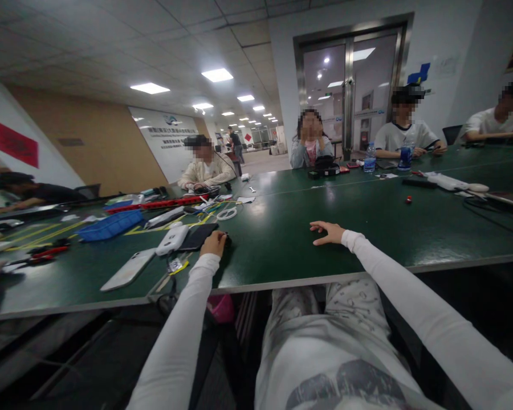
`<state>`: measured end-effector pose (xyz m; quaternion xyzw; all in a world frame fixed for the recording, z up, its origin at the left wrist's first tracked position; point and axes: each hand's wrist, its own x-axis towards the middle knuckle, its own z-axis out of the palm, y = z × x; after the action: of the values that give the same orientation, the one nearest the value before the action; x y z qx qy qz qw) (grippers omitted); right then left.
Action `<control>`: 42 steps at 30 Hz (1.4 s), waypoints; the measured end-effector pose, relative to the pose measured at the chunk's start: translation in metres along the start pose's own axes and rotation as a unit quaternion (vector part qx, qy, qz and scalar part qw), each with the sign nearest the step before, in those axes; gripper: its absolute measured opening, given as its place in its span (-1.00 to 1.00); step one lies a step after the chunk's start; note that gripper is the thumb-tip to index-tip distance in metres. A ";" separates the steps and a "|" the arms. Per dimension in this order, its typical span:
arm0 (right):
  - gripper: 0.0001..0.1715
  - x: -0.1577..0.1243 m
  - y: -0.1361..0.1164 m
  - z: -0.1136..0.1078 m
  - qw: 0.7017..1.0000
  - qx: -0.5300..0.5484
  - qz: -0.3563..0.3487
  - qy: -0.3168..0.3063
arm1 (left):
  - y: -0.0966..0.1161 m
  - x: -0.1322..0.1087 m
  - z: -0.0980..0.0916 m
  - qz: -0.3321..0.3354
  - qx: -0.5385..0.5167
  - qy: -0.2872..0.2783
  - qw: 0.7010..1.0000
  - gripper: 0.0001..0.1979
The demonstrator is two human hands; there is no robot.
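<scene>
My left hand (212,244) rests at the green table (277,250), its fingers curled down over a small dark thing that they mostly hide. Beside it lies a flat black object (196,238), perhaps a pouch or phone, close to a white device (172,238). A white smartphone (130,269) lies further left, near the table's front edge. My right hand (330,233) is over the table with fingers spread and stretched to the left, holding nothing. Both forearms are in white sleeves.
Left are a blue plastic basket (110,225), a white cable coil (226,213) and a red power strip (162,203). Far side: a water bottle (370,158) and a blue can (404,158). A small red piece (408,200) lies right. Several people sit around the table.
</scene>
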<state>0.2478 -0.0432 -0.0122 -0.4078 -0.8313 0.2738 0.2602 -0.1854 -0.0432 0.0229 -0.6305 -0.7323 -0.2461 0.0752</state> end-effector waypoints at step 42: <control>-0.21 0.003 0.009 0.006 1.000 0.020 -0.005 0.014 | -0.017 -0.003 -0.006 -0.008 0.056 0.019 0.998 -0.72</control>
<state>0.2469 -0.0372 -0.0213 -0.4020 -0.8242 0.2831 0.2808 -0.2027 -0.0496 0.0222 -0.6145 -0.7484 -0.2176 0.1221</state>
